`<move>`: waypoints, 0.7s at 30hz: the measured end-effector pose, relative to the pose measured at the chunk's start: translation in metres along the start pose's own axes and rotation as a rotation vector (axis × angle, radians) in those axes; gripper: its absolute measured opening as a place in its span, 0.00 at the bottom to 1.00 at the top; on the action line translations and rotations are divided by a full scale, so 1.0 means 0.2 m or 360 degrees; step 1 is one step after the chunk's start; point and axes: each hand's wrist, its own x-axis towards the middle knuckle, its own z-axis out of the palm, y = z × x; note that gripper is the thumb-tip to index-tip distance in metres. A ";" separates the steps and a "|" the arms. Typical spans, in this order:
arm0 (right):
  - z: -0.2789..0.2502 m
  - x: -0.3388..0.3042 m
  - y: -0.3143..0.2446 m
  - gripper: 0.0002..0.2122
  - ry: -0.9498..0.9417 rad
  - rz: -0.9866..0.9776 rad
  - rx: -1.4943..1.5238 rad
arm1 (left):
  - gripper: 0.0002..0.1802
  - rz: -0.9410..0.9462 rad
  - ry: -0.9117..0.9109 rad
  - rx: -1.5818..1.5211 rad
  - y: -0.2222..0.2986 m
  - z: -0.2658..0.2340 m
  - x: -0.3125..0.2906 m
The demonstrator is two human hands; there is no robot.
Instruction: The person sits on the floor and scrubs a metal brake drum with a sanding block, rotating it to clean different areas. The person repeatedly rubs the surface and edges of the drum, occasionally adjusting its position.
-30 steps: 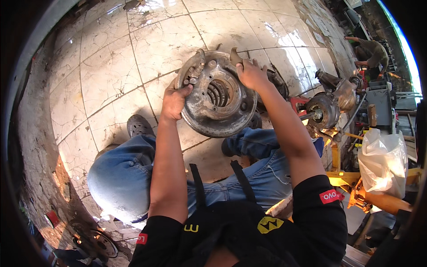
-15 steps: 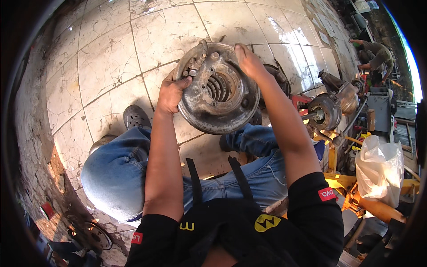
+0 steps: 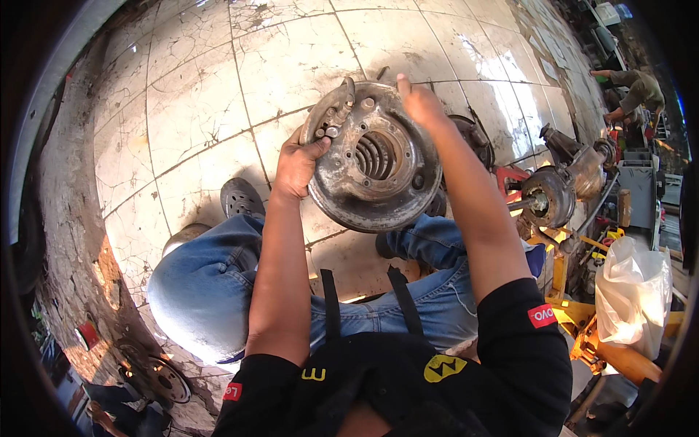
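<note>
At upper centre, the left hand grips a round metal plate by its left rim; the right hand is at its upper-right edge, finger closure unclear.

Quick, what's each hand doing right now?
Left hand: closed on the left edge of the round metal plate.
Right hand: at the plate's upper right edge; its fingers are mostly hidden, so I can't tell its grip.
</note>
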 end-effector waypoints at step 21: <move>0.15 -0.21 0.09 0.24 0.0535 -0.0620 -0.0200 | 0.23 -0.0014 0.0006 -0.0032 -0.05 -0.02 0.00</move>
